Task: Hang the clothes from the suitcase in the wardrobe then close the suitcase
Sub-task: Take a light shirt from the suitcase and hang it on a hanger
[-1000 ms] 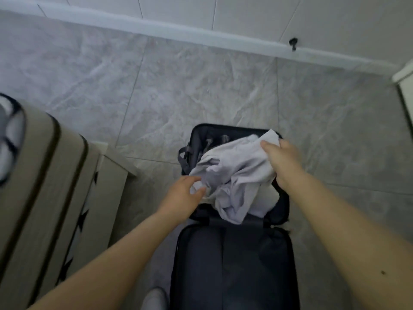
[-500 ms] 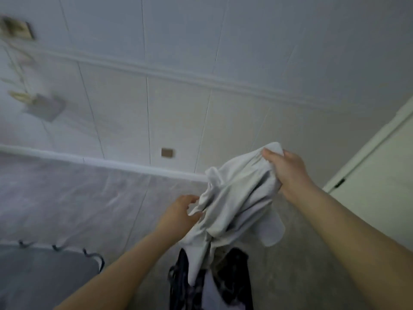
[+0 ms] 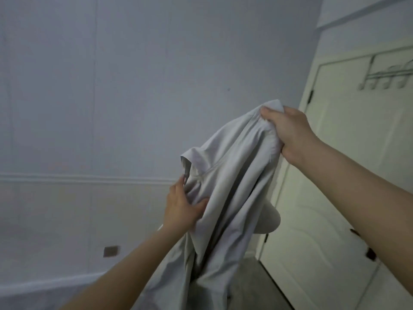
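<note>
Against the pale wall, the left hand [image 3: 182,209] pinches a fold low on the grey shirt [image 3: 228,186], thumb over the cloth near the collar, while the right hand [image 3: 288,133] further along clutches a bunched edge high up, fingers curled tight. Between them the shirt hangs crumpled in mid-air (suitcase and wardrobe are out of view). Beside the white door [image 3: 335,175], the long trailing hem could drag on the floor or snag, and a crumpled hold risks hanging it twisted.
</note>
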### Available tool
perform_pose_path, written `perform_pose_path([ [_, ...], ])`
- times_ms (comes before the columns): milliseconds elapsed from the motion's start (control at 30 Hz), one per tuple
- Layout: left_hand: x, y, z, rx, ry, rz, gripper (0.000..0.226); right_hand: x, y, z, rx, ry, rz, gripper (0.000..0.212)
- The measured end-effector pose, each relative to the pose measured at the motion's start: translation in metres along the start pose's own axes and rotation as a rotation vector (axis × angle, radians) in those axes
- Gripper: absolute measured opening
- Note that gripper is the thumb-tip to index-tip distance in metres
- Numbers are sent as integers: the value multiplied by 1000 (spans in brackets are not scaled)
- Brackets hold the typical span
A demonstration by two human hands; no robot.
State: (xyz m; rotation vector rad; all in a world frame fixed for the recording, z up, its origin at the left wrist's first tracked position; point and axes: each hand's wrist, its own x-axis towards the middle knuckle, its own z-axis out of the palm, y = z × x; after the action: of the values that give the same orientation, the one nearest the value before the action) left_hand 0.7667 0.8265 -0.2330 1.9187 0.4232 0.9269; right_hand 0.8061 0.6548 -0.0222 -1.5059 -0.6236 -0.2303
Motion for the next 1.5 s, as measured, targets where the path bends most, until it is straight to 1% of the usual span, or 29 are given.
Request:
perform_pose_path([
  [33,-2,18,0,-39,-26,7,63,-5,-20,-11,-9,10,-29,17],
  [100,-18,62,2,-55,-78,47,12,-24,-65,-40,-36,38,-89,19],
  [200,-49,119,10,-89,-69,81,35,-58,-116,-78,-81,61,-157,20],
  [300,-96,180,11,-176,-5,108,43,-98,-162,-121,-100,115,-215,20],
  [367,-127,217,10,-266,21,107,41,-123,-190,-150,-95,140,-240,16],
  [433,-162,256,13,-390,12,91,35,-152,-218,-183,-93,173,-243,6],
  [500,-195,294,15,-495,-2,79,33,-180,-243,-211,-37,190,-228,10],
  [567,-233,334,19,-613,-12,87,33,-211,-268,-238,22,195,-229,8],
  [700,-291,390,25,-821,-30,119,39,-254,-310,-268,-52,224,-324,4],
  [800,-331,423,37,-903,-164,167,45,-281,-334,-306,-95,327,-365,10],
  [900,-369,446,56,-942,-313,229,55,-301,-344,-348,-159,430,-336,2],
  [933,-381,453,65,-959,-368,246,55,-308,-346,-362,-194,472,-321,3],
  [1067,-433,481,107,-1008,-610,280,38,-333,-352,-419,-411,657,-253,18],
  [1133,-458,495,129,-1029,-662,290,31,-342,-357,-445,-532,734,-179,30],
  [1200,-475,508,149,-1048,-674,279,30,-349,-364,-468,-623,806,-112,45],
  [1267,-487,521,167,-1065,-736,220,28,-359,-374,-486,-682,891,-84,48],
  [1300,-493,528,177,-1047,-777,197,27,-365,-379,-494,-710,937,-82,46],
  [1367,-499,538,194,-943,-856,211,24,-375,-388,-506,-761,1013,-78,42],
  [1433,-509,548,204,-773,-984,247,34,-385,-395,-515,-784,1074,-96,39],
  [1467,-512,551,205,-691,-1030,243,41,-388,-397,-518,-768,1084,-102,35],
  [1500,-514,554,204,-648,-1070,233,47,-391,-397,-520,-759,1081,-101,26],
])
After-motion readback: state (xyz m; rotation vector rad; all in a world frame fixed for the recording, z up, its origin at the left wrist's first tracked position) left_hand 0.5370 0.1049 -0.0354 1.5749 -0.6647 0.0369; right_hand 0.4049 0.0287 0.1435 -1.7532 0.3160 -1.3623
